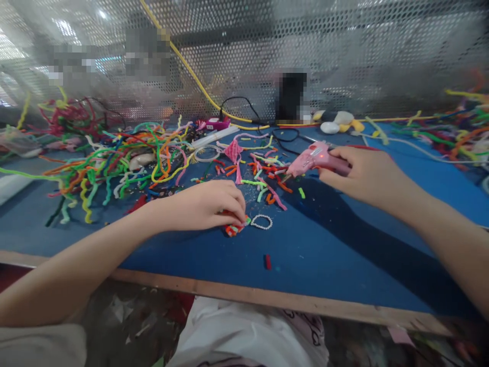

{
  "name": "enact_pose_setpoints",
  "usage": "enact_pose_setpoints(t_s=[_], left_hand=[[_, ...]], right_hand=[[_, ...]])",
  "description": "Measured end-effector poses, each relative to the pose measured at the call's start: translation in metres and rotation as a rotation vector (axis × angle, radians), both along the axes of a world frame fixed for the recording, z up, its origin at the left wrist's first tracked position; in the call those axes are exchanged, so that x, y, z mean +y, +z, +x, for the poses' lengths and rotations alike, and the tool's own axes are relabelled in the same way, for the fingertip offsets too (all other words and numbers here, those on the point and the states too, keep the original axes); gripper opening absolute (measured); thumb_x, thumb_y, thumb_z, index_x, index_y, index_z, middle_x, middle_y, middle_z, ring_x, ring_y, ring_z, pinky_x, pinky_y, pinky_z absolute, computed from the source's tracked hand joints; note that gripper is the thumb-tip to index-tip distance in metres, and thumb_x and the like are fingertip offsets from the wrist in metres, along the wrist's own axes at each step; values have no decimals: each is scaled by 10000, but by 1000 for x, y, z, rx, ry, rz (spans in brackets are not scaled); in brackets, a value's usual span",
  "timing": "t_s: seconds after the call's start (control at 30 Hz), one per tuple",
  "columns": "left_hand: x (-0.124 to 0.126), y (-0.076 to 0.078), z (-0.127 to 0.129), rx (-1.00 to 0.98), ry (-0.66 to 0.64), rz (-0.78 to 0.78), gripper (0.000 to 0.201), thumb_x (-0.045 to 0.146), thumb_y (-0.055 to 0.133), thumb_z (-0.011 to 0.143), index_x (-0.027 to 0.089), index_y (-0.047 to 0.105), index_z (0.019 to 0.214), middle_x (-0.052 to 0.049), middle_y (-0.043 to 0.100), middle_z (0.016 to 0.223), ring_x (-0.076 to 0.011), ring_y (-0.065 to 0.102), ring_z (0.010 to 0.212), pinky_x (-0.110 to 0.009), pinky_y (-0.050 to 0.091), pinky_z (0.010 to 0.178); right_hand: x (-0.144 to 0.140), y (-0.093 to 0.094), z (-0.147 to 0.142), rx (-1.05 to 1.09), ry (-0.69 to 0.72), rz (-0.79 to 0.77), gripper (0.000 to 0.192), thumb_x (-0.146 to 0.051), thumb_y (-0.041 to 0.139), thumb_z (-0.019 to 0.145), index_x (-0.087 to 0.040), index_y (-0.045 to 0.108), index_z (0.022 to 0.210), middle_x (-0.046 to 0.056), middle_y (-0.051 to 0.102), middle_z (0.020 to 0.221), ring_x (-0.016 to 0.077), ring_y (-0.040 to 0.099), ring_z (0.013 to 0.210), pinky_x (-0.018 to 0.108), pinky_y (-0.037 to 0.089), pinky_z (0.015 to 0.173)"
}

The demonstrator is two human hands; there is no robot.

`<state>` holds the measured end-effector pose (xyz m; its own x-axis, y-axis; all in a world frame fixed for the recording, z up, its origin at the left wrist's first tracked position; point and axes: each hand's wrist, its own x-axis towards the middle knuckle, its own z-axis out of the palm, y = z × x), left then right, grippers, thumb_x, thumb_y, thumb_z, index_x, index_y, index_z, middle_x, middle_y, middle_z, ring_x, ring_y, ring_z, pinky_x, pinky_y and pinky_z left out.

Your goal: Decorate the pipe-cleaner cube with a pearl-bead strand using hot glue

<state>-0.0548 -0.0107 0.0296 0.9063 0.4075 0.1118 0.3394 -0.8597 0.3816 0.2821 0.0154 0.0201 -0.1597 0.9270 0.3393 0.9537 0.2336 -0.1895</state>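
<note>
My left hand is closed over a small red, orange and green fuzzy craft piece on the blue tabletop, its fingers hiding part of it. A loop of silvery beads lies at the right end of that piece; whether the two are joined I cannot tell. Gripped in my right hand is a pink glue gun with a small red light. Its nozzle points down and left, over short cut pieces of pipe cleaner. Closer to me, a short red piece rests on the table.
Tangled coloured pipe cleaners cover the left, with another heap far right. A pink tassel-like piece, white sticks and a dark upright object stand or lie toward the perforated metal screen. A yellow cable hangs there.
</note>
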Motion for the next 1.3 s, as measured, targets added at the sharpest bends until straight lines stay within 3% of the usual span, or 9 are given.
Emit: enact_pose_setpoints(t_s=[0.13, 0.3, 0.43, 0.63, 0.87, 1.07, 1.13, 1.23, 1.3], left_hand=[[7, 3, 3, -50, 70, -35, 135, 224, 640, 955, 191, 769, 933, -43, 782, 928, -148, 699, 878, -255, 507, 829], [30, -5, 24, -165, 275, 139, 196, 236, 556, 977, 161, 729, 1032, -64, 763, 1000, -181, 688, 938, -320, 498, 888], [50, -11, 47, -199, 221, 135, 278, 279, 551, 986, 145, 711, 1171, -133, 699, 1207, -236, 618, 1161, -413, 436, 1058], [62, -16, 62, -162, 197, 158, 299, 271, 627, 937, 197, 719, 1212, -131, 632, 1354, -268, 511, 1323, -467, 309, 1163], [69, -27, 77, -242, 181, 180, 157, 276, 662, 929, 201, 797, 955, -90, 735, 1199, -246, 606, 1169, -458, 356, 1075], [72, -27, 64, -83, 298, 309, 173, 228, 634, 902, 170, 781, 833, -115, 723, 1186, -311, 538, 1174, -507, 378, 1042], [74, -21, 53, 10, 482, 410, 220, 198, 567, 928, 147, 776, 978, -157, 719, 1183, -367, 503, 1199, -557, 382, 1013], [74, -6, 35, 41, 589, 570, 438, 157, 507, 936, 131, 613, 1359, -213, 621, 1367, -359, 535, 1180, -530, 412, 987], [66, 5, 24, 114, 614, 529, 340, 174, 470, 952, 77, 675, 1205, -213, 690, 1178, -318, 610, 1038, -454, 461, 910]], right_hand=[[-1, 1, -4, -1, -4, -24, 265, -489, 537, 720, -229, 514, 763, 86, 641, 753, 224, 533, 676, 341, 354, 642], [-1, 0, -5, -2, 14, -16, 386, -507, 531, 717, -193, 631, 919, 123, 705, 861, 257, 589, 727, 355, 381, 662], [-2, 0, -4, 31, 29, -36, 482, -520, 530, 737, -156, 671, 1020, 155, 733, 961, 284, 631, 797, 368, 416, 710], [-3, 2, -3, 98, 31, -32, 533, -515, 540, 729, -127, 689, 1064, 163, 749, 980, 306, 665, 836, 380, 452, 739], [-1, 0, -1, 123, 17, -53, 343, -483, 551, 733, -202, 673, 885, 96, 723, 876, 269, 636, 768, 337, 427, 642], [-3, 6, -3, 210, -58, -114, 372, -470, 533, 717, -186, 676, 910, 72, 689, 821, 233, 581, 729, 328, 406, 638], [-4, 7, -4, 207, -74, -135, 414, -495, 527, 719, -183, 670, 950, 67, 672, 811, 225, 556, 718, 332, 394, 646], [-5, 7, -6, 165, -109, -133, 405, -523, 503, 726, -194, 624, 928, 70, 645, 806, 224, 541, 711, 339, 377, 650], [-6, 5, -7, 129, -118, -125, 336, -535, 497, 749, -216, 553, 836, 57, 605, 753, 211, 515, 672, 334, 346, 624]])
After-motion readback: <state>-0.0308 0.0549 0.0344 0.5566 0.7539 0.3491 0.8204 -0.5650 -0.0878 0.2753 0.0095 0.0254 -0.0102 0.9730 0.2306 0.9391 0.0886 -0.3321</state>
